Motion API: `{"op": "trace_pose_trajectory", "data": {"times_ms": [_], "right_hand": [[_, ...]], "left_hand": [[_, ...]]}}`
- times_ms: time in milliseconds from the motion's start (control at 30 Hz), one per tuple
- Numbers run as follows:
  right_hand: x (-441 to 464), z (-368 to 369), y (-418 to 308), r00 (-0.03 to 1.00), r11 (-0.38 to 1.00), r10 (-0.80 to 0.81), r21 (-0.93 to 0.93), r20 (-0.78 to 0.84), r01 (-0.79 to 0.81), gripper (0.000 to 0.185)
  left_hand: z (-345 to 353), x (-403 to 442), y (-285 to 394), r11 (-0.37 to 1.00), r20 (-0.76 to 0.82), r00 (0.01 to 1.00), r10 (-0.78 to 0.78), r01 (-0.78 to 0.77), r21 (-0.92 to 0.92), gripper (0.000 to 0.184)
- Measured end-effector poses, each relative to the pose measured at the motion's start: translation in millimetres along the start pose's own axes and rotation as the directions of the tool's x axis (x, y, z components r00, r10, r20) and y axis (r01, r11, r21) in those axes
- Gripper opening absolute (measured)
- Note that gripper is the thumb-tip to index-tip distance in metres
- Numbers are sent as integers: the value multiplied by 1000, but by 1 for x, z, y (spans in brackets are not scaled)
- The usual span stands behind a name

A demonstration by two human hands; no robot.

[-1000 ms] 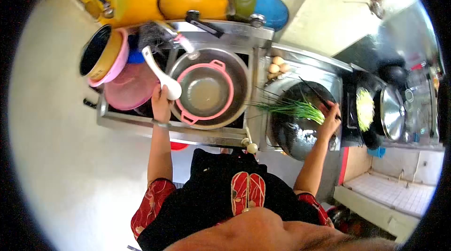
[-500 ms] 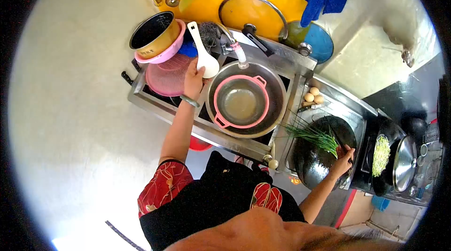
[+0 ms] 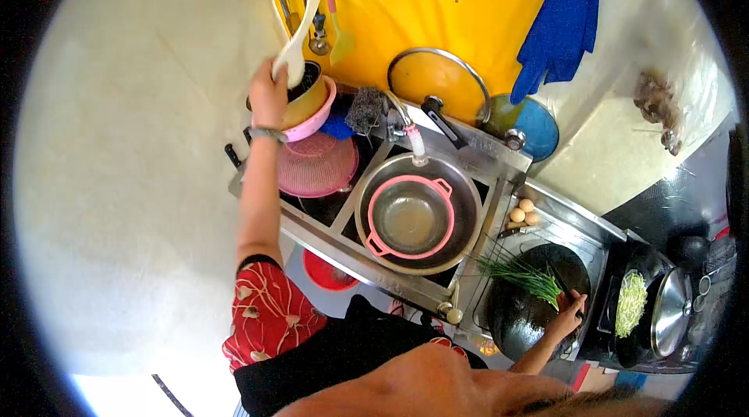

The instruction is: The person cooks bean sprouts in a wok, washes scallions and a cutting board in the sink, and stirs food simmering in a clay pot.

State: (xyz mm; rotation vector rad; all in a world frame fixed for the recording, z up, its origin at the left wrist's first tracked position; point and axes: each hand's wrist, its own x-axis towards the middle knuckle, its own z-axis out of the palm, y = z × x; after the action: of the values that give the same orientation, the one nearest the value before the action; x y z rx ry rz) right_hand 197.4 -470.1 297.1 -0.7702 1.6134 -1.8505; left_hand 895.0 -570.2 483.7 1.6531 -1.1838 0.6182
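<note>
At upper left, my left hand (image 3: 270, 95) is closed around a white rice paddle (image 3: 295, 49), held with its handle end up. Paddle and hand are over the gold rice cooker pot (image 3: 306, 107), partly covering it; the pot sits in a pink basin (image 3: 318, 122). At lower right, my right hand (image 3: 573, 309) is closed around the dark handle of what looks like a kitchen knife (image 3: 563, 284). Its blade is hard to make out against the dark, wet round board (image 3: 507, 315). Green chives (image 3: 527, 280) lie on that board beside the hand.
A metal basin (image 3: 468, 241) under the faucet (image 3: 413, 136) holds a pink-rimmed strainer (image 3: 450, 218). Left of it lies a pink mesh cover (image 3: 320, 167). Eggs (image 3: 518, 216) rest behind the board. Farther right are pale sprouts (image 3: 630, 304) and a steel lid (image 3: 669, 304). Utensils hang on the wall.
My left hand has carried the rice paddle left and up, from beside the metal basin to over the cooker pot. My right hand stays at the chives. The view has shifted.
</note>
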Motion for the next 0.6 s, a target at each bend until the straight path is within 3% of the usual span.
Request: {"op": "trace_pose_trajectory", "data": {"times_ms": [67, 133, 267, 433, 467, 567, 600], "right_hand": [[2, -4, 4, 1000, 1000, 15, 3, -7, -15, 43], [0, -1, 5, 999, 999, 29, 36, -25, -28, 43], [-5, -3, 12, 999, 999, 20, -40, -30, -21, 42], [-11, -10, 18, 999, 999, 39, 20, -35, -39, 40], [-11, -13, 21, 999, 999, 24, 25, -35, -23, 39], [-7, -26, 33, 997, 998, 66, 23, -34, -65, 40], [-9, -25, 34, 996, 998, 68, 2, -60, -68, 40]], "left_hand": [[0, 59, -10, 960, -138, 952, 272, -258, 109, 20], [-7, 104, 10, 933, -182, 920, 346, -318, 168, 19], [-7, 158, 41, 786, 2, 883, 468, -418, 456, 20], [9, 213, 52, 440, 86, 740, 667, -483, 757, 25], [9, 221, 56, 413, 147, 760, 633, -493, 766, 25], [1, 243, 78, 216, 285, 636, 717, -592, 776, 28], [-1, 243, 92, 212, 273, 633, 724, -581, 785, 32]]}}
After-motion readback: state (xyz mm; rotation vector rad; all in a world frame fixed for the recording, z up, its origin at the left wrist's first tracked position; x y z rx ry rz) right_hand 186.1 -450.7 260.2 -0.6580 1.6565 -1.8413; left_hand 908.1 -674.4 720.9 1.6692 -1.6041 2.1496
